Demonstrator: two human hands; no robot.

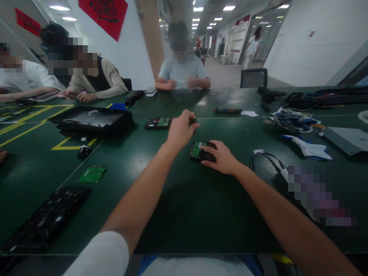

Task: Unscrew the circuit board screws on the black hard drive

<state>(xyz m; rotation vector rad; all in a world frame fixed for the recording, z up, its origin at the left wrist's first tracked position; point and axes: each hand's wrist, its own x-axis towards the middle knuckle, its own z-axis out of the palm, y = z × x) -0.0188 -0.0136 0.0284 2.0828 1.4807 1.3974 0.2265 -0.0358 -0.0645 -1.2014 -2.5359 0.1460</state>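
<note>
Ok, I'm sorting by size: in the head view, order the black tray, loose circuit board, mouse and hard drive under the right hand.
1. Black tray
2. Hard drive and circuit board: too alike to rank; drive partly covered
3. Mouse

Black tray [115, 128] on green bench [195, 230]; small black-and-white object [84, 151] just in front of it, white box [151, 91] beyond its right end. Well right of tray: bundled cables [297, 120], grey case [346, 138]. Red wall hanging [105, 17] high behind tray.
</note>
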